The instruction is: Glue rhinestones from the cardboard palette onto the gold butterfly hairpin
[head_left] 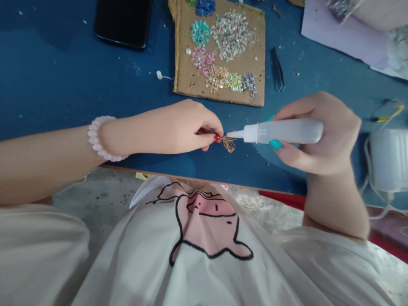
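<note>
Pinching a small gold-coloured wire ornament by one side, between thumb and fingertips of the left hand, probably to leave most of the fine loops exposed and to stop so light a piece from slipping. Placed near the front edge of the blue tabletop; cannot tell from this angle whether resting on it or held just above.

Gripping a translucent squeeze bottle in the right hand, with thumb on one side, fingers on the other and base toward the palm, likely to allow both aiming and squeezing. Tipped nearly level, with the narrow nozzle directed at the ornament; too fine to tell whether touching or just short.

Beyond the hands, note a cardboard piece bearing glittering chips heaped mostly by colour, including a turquoise heap and a larger pale heap, presumably to make colours easy to pick out. See also black tweezers just right of the cardboard, perhaps for easy reach, and a dark phone farther left, seemingly out of the way.
</note>
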A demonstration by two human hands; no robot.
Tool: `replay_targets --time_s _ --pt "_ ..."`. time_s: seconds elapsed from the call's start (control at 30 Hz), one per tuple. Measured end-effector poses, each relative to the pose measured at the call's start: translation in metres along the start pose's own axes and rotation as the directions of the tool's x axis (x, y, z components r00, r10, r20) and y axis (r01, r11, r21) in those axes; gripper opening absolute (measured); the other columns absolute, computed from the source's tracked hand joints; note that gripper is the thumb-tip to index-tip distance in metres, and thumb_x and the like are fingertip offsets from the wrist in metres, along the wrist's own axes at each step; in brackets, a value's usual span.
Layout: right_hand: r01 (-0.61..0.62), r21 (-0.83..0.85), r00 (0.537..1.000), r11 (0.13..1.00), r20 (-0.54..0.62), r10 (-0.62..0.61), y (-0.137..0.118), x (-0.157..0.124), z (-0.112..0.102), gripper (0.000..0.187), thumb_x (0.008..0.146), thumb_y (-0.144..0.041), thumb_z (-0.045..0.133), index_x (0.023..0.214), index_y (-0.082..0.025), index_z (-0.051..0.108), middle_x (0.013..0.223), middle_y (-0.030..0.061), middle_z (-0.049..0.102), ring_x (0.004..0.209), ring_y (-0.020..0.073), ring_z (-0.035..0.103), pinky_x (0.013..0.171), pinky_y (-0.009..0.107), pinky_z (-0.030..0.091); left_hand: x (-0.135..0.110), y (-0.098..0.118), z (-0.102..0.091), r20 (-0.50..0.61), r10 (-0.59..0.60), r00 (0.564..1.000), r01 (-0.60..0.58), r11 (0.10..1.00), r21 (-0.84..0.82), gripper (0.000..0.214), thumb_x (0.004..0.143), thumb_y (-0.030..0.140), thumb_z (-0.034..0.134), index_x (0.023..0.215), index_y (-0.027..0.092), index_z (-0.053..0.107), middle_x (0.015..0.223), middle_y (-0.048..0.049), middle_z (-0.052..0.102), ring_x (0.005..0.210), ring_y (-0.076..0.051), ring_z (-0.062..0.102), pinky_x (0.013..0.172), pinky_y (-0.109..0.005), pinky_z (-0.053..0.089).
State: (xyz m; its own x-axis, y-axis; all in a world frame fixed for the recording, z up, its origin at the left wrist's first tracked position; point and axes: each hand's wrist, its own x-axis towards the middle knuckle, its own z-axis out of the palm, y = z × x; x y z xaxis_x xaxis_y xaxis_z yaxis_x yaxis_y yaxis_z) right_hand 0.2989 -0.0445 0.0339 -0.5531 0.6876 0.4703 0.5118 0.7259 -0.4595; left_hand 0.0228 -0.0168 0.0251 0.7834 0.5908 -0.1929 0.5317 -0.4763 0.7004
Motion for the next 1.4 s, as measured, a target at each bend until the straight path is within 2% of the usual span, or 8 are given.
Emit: replay_targets --time_s 0.17,0.3,0.37,0.5,0.7,0.83,1.1,1.4 --pt "-0.054 -0.033 0.999 0.998 -0.004 0.054 -0.006 -0.001 -0.002 0.016 0.081 -0.037 0.067 0.095 -0.029 0.063 0.084 -0.0008 0.068 0.065 0.0181 0.064 0.05 0.037 0.048 0.0 0.001 -0.001 0.005 -0.003 1.0 0.003 1.0 0.008 0.032 0.093 0.031 0.048 0.097 0.022 0.079 0.082 0.0031 0.075 0.065 -0.01 0.061 0.067 -0.021 0.041" --pt "-0.133 -0.06 0.989 0.989 0.056 0.137 -0.01 -0.002 -0.004 0.014 0.084 -0.036 0.063 0.097 -0.032 0.062 0.09 -0.0009 0.069 0.072 0.0202 0.067 0.058 0.04 0.052 0.0 0.001 -0.001 0.007 -0.006 1.0 0.006 1.0 0.003 0.033 0.094 0.033 0.048 0.098 0.021 0.078 0.082 0.0022 0.076 0.066 -0.01 0.061 0.067 -0.022 0.041" --pt "-0.119 -0.054 0.991 0.991 0.051 0.122 -0.009 -0.002 -0.003 0.014 0.083 -0.036 0.065 0.097 -0.031 0.063 0.089 -0.0012 0.069 0.071 0.0192 0.067 0.056 0.038 0.051 -0.001 0.001 0.0 0.008 -0.006 1.0 0.006 1.0 0.002 0.032 0.094 0.033 0.048 0.099 0.021 0.078 0.082 0.0022 0.076 0.066 -0.01 0.062 0.067 -0.022 0.041" --pt "-0.007 -0.014 0.999 1.0 -0.041 0.006 -0.001 -0.001 -0.002 0.021 0.078 -0.039 0.071 0.094 -0.027 0.066 0.082 -0.0003 0.069 0.064 0.0152 0.064 0.048 0.032 0.044 -0.001 0.001 0.0 0.004 -0.006 1.0 0.006 1.0 0.005 0.031 0.094 0.032 0.048 0.095 0.021 0.078 0.082 0.0027 0.076 0.066 -0.01 0.062 0.066 -0.022 0.04" --pt "-0.018 -0.023 0.995 1.0 -0.103 0.016 0.008 -0.001 -0.003 0.028 0.081 -0.049 0.07 0.09 -0.021 0.068 0.081 0.0037 0.07 0.065 0.0143 0.063 0.051 0.03 0.042 -0.001 -0.001 0.0 -0.036 -0.01 0.999 0.011 1.0 0.026 0.032 0.094 0.031 0.048 0.101 0.023 0.078 0.084 0.0034 0.076 0.069 -0.011 0.065 0.067 -0.022 0.041" --pt "0.04 -0.034 0.99 0.999 -0.135 -0.044 0.012 0.001 -0.002 0.029 0.082 -0.048 0.071 0.093 -0.021 0.069 0.082 0.0044 0.07 0.066 0.0144 0.062 0.053 0.03 0.043 -0.001 -0.001 0.0 -0.057 -0.017 0.998 0.019 1.0 0.023 0.032 0.094 0.032 0.049 0.104 0.023 0.078 0.086 0.0023 0.076 0.073 -0.012 0.066 0.069 -0.023 0.043" --pt "0.072 -0.071 0.966 0.995 -0.243 -0.087 0.016 0.003 -0.003 0.032 0.085 -0.051 0.068 0.092 -0.019 0.07 0.081 0.0047 0.068 0.068 0.0148 0.061 0.056 0.03 0.045 -0.002 -0.004 0.0 -0.138 -0.023 0.99 0.015 0.998 -0.061 0.029 0.095 0.037 0.05 0.104 0.021 0.073 0.082 0.0015 0.075 0.071 -0.011 0.065 0.071 -0.023 0.047" --pt "0.09 -0.071 0.938 0.993 -0.33 -0.108 0.025 0.005 0.0 0.037 0.084 -0.054 0.07 0.091 -0.018 0.071 0.078 0.0049 0.068 0.064 0.0137 0.059 0.054 0.028 0.044 0.001 -0.003 0.004 -0.259 -0.033 0.965 -0.025 0.976 -0.216 0.021 0.092 0.025 0.054 0.101 0.02 0.072 0.076 0.003 0.072 0.066 -0.01 0.065 0.065 -0.021 0.048"
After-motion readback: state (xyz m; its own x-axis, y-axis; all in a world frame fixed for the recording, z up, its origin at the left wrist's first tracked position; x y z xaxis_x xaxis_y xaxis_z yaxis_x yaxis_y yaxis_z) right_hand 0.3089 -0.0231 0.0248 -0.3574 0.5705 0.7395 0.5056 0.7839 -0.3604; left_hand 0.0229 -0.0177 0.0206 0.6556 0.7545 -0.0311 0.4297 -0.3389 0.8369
